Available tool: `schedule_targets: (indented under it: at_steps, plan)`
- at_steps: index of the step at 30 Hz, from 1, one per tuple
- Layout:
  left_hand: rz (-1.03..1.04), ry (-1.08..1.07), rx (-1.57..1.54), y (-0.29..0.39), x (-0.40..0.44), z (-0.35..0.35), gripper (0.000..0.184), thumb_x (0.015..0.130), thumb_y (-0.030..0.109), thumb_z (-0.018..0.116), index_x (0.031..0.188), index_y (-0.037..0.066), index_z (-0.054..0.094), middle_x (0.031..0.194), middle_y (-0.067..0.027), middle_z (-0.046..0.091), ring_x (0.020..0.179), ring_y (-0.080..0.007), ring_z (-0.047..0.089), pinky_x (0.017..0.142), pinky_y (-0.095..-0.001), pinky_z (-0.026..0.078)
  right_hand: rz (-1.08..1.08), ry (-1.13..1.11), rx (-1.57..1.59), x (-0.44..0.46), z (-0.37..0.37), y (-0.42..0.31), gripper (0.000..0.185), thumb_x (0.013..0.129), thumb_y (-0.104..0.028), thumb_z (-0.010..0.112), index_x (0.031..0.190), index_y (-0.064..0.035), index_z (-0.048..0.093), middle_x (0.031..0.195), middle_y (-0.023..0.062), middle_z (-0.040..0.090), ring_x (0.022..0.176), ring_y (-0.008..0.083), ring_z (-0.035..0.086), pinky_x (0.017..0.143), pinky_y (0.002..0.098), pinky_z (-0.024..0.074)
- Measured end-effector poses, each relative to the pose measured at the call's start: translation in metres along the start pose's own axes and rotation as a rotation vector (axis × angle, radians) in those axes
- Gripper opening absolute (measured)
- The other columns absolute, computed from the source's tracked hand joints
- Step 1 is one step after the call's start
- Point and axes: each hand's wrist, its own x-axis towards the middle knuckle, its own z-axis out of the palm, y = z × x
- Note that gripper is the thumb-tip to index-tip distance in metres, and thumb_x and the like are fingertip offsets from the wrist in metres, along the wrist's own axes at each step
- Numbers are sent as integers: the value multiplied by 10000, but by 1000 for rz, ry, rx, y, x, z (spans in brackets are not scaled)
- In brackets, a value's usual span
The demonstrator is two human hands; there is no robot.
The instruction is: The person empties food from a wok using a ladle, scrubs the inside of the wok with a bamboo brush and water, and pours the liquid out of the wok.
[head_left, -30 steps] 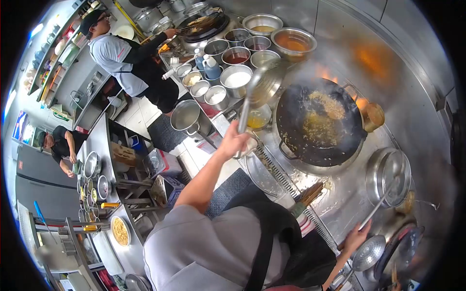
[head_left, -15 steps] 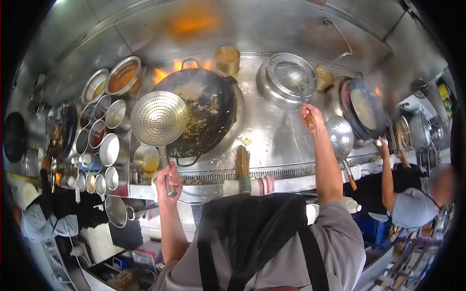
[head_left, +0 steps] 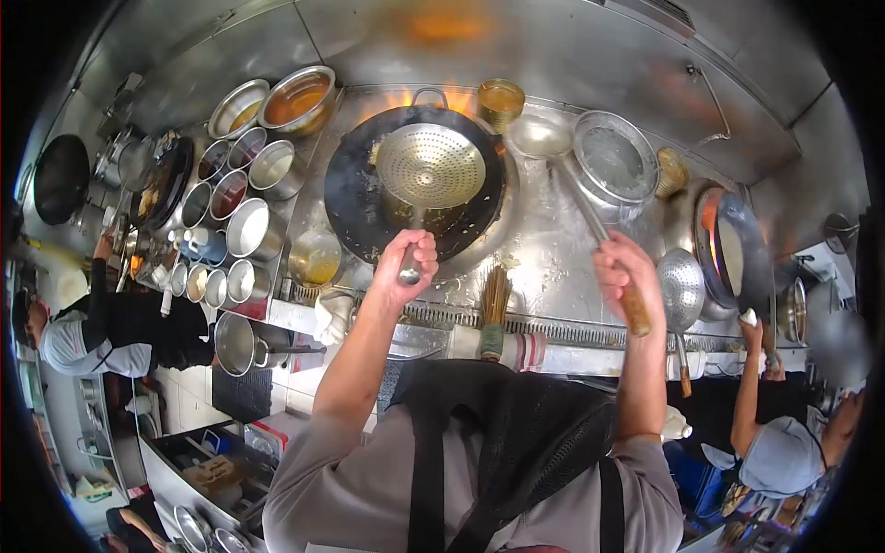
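Note:
Gripped in my left hand (head_left: 407, 266) is the handle of a round perforated strainer (head_left: 431, 164). The strainer hangs over the black wok (head_left: 348, 189), hiding much of what the wok holds. Flames rise behind the wok. My right hand (head_left: 629, 276) is closed around the wooden-ended handle of a ladle (head_left: 540, 136). The ladle's bowl is right of the wok, near a yellow-brown can (head_left: 501, 100). A metal pot (head_left: 615, 158) with a mesh sieve on top stands right of the ladle's bowl.
Bowls and metal pots (head_left: 257, 228) of sauces stand at the left. A bamboo brush (head_left: 495, 304) lies at the front edge. Another perforated ladle (head_left: 680, 289) rests at the right, by a second wok (head_left: 736, 251). Co-workers (head_left: 116, 336) stand at both sides.
The view has turned. My left hand has brought the strainer over the wok. My right hand has lifted the ladle off the sieve-topped pot and moved its bowl left, towards the can.

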Motion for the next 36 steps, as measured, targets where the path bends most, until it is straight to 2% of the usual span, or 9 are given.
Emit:
schedule_targets:
  at_steps: [10, 11, 14, 17, 21, 24, 25, 27, 36]
  plan:
    - [-33, 85, 143, 6, 0, 10, 182, 953, 123, 580, 789, 118, 501, 691, 59, 520, 569, -48, 507, 540, -247, 399, -142, -96, -1099, 80, 38, 107, 683, 940, -102, 630, 1558, -25, 350, 716, 124, 637, 554, 266, 661, 538, 400, 562]
    - [-13, 117, 184, 9, -1, 10, 193, 950, 125, 582, 775, 122, 501, 682, 56, 517, 569, -51, 505, 540, -250, 401, -349, -112, -1387, 89, 24, 126, 693, 934, -101, 595, 1584, -79, 355, 864, 239, 694, 708, 425, 707, 707, 504, 586]
    - [79, 198, 307, 25, 1, 2, 185, 940, 128, 594, 767, 120, 532, 659, 33, 516, 568, -81, 509, 533, -261, 404, -501, -132, -1705, 86, 4, 155, 690, 926, -115, 573, 1586, -150, 375, 1043, 317, 685, 843, 514, 686, 812, 572, 563]
    - [315, 323, 523, 38, -6, -7, 196, 928, 108, 599, 737, 111, 555, 655, -6, 527, 561, -124, 538, 496, -283, 454, -416, -119, -1782, 72, -18, 154, 696, 913, -117, 588, 1578, -201, 401, 1145, 325, 673, 881, 507, 693, 837, 562, 560]
    - [713, 600, 1035, 40, -25, 0, 295, 869, 58, 630, 1084, 9, 435, 740, -90, 564, 479, -190, 575, 428, -341, 496, -418, -166, -1561, 36, -29, 121, 701, 886, -77, 636, 1557, -151, 449, 1083, 314, 696, 814, 456, 707, 775, 533, 563]
    - [841, 716, 1381, 31, -33, -3, 381, 882, 55, 616, 1160, -6, 362, 763, -112, 554, 463, -200, 577, 425, -356, 497, -240, -146, -1295, 27, -32, 116, 705, 871, -32, 652, 1548, -95, 466, 997, 263, 718, 727, 295, 711, 714, 425, 559]
    - [853, 739, 1451, 18, -28, -9, 376, 888, 55, 611, 1162, -10, 362, 763, -110, 548, 463, -200, 580, 425, -356, 497, -197, -151, -1046, 29, -22, 120, 666, 901, -31, 639, 1545, -62, 473, 966, 145, 717, 689, 130, 629, 652, 295, 514]
    - [855, 672, 1547, 1, -25, -22, 366, 901, 54, 607, 1169, 2, 363, 758, -96, 536, 465, -196, 578, 423, -353, 493, -165, -133, -903, 41, 14, 126, 652, 915, -40, 651, 1544, -71, 482, 970, 87, 699, 672, 82, 588, 610, 262, 488]
    - [697, 549, 685, 60, -176, -103, 294, 950, 96, 555, 1235, 27, 531, 730, -22, 548, 500, -123, 515, 464, -279, 450, -489, 226, -817, 52, -102, 80, 639, 966, -8, 651, 1566, -102, 452, 1016, 14, 701, 581, 29, 509, 466, 233, 392]
